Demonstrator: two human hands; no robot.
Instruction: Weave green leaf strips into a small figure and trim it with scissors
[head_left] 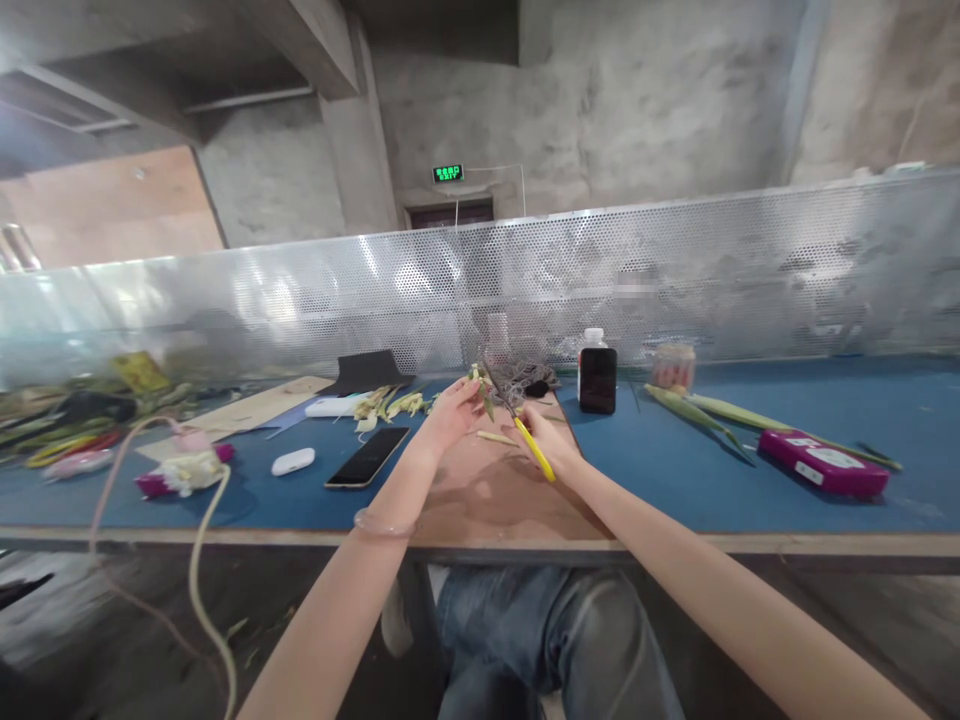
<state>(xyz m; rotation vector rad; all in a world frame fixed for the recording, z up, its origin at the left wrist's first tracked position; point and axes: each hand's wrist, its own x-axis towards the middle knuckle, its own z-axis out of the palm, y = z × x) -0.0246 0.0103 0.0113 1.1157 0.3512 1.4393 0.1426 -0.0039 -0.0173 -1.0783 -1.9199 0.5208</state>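
My left hand (455, 412) pinches a small piece of green and pale dried leaf (484, 393) above the brown board. In my right hand (550, 440) is a pair of scissors with yellow handles (534, 450); their dark blades point up and left toward the leaf piece. Whether the blades touch it cannot be made out. A thin pale strip (496, 438) lies on the brown board (480, 510) below my hands. Just beyond them sits a tangle of grey thread (525, 378).
Two phones, one flat (367, 458) and one propped upright (598, 380), flank my hands. A white earbud case (293, 461), pale husks (405, 404), a magenta box (821, 463), long leaves (694, 415) and a jar (673, 367) lie around. A perforated metal screen (337, 300) backs the table.
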